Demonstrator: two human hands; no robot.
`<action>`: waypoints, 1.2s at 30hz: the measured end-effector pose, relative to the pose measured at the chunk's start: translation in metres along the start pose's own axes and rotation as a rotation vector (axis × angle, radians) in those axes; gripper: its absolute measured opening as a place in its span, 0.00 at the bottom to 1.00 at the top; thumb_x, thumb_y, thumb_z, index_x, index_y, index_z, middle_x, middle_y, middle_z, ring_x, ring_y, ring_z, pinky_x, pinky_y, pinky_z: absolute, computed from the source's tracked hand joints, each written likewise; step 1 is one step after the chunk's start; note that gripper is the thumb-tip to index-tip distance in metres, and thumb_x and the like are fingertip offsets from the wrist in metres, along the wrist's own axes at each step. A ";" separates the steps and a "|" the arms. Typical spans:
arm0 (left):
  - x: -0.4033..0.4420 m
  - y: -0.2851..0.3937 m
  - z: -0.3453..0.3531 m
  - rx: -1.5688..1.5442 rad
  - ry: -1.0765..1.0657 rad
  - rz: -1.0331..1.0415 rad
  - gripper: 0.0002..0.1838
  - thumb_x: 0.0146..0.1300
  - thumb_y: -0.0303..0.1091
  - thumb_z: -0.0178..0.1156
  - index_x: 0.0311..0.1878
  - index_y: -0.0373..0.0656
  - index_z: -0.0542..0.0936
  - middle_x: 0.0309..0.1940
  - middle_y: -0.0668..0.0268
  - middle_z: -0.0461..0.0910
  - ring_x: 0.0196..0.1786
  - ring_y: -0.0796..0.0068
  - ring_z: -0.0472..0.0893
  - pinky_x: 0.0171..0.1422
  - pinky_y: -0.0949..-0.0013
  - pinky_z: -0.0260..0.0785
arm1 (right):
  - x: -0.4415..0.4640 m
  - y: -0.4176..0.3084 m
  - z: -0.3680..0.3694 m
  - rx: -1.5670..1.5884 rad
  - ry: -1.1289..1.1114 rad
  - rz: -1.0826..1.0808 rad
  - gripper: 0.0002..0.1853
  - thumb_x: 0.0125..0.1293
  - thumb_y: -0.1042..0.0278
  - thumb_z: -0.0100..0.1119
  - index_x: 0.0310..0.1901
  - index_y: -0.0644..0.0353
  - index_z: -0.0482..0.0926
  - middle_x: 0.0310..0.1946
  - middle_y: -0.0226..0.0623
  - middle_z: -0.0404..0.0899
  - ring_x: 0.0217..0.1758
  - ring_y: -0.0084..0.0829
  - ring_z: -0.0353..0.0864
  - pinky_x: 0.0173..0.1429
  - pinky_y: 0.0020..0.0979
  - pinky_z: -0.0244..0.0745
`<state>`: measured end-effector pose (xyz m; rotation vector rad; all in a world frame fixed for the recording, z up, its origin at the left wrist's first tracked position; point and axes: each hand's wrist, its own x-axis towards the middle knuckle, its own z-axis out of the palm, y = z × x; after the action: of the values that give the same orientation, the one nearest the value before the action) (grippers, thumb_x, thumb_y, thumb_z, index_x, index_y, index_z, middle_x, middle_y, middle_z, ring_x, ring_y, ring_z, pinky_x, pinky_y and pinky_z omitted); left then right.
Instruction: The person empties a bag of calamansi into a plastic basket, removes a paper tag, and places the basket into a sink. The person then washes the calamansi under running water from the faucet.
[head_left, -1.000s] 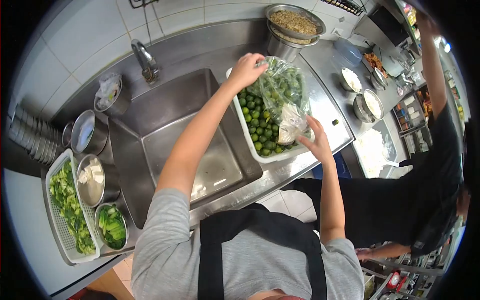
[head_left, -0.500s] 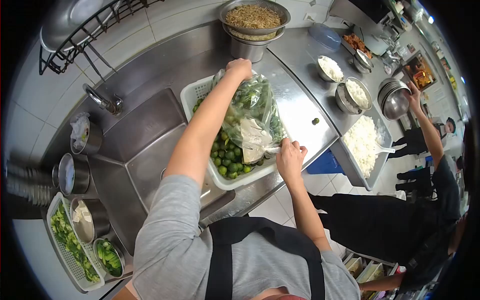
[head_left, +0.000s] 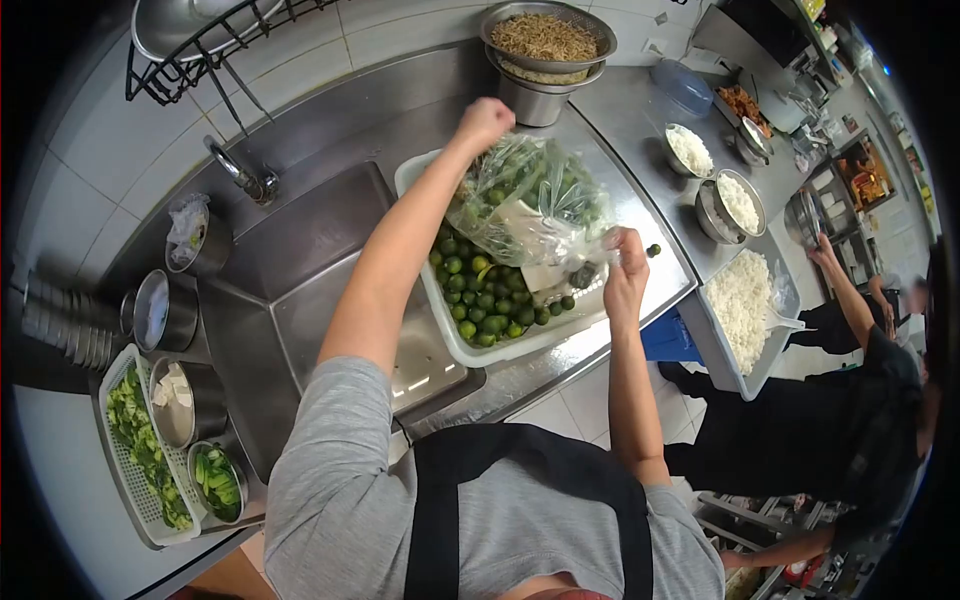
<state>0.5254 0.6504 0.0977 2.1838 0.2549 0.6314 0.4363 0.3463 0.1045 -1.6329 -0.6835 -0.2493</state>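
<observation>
Two hands on a bag of greens over limes

In the center of the frame, a clear plastic bag (head_left: 535, 190) of greenery lies slantwise over small green limes (head_left: 485, 300) in a white basket (head_left: 468, 352). The right hand (head_left: 627, 262) grips the bag's crumpled right side. The left hand (head_left: 487, 124) is curled closed by its upper edge; whether plastic is caught inside, I can't tell. The basket sits beside the sink (head_left: 325, 315), and one loose lime (head_left: 654, 250) rests on the metal surface (head_left: 645, 215).
</observation>
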 end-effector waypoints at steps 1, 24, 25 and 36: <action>0.013 -0.010 -0.008 -0.366 -0.020 -0.042 0.10 0.54 0.35 0.60 0.34 0.39 0.79 0.24 0.67 0.78 0.28 0.78 0.75 0.33 0.71 0.67 | 0.002 -0.007 -0.001 -0.036 -0.004 -0.043 0.08 0.50 0.86 0.41 0.32 0.67 0.68 0.29 0.32 0.67 0.36 0.24 0.66 0.44 0.21 0.62; 0.002 -0.005 0.026 0.027 -0.264 -0.018 0.17 0.60 0.45 0.51 0.30 0.40 0.79 0.31 0.52 0.79 0.37 0.55 0.78 0.42 0.60 0.68 | -0.013 0.047 0.012 0.056 -0.026 0.179 0.04 0.53 0.83 0.48 0.31 0.68 0.72 0.28 0.33 0.74 0.36 0.23 0.71 0.40 0.23 0.65; -0.002 0.010 0.015 -0.047 -0.239 0.002 0.19 0.62 0.45 0.50 0.27 0.39 0.76 0.25 0.60 0.75 0.31 0.66 0.72 0.37 0.65 0.64 | -0.011 0.035 0.008 0.222 -0.001 0.185 0.04 0.53 0.84 0.47 0.30 0.66 0.72 0.25 0.30 0.72 0.33 0.19 0.69 0.40 0.20 0.63; -0.005 0.015 -0.017 -0.254 -0.063 0.147 0.21 0.65 0.44 0.47 0.21 0.38 0.71 0.15 0.68 0.69 0.22 0.78 0.67 0.31 0.71 0.61 | -0.004 0.011 0.004 -0.074 -0.029 0.170 0.12 0.65 0.63 0.50 0.41 0.65 0.69 0.33 0.36 0.73 0.38 0.26 0.70 0.44 0.24 0.66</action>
<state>0.5119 0.6500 0.1164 1.9849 -0.0197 0.6386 0.4384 0.3490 0.0923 -1.7576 -0.5594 -0.1291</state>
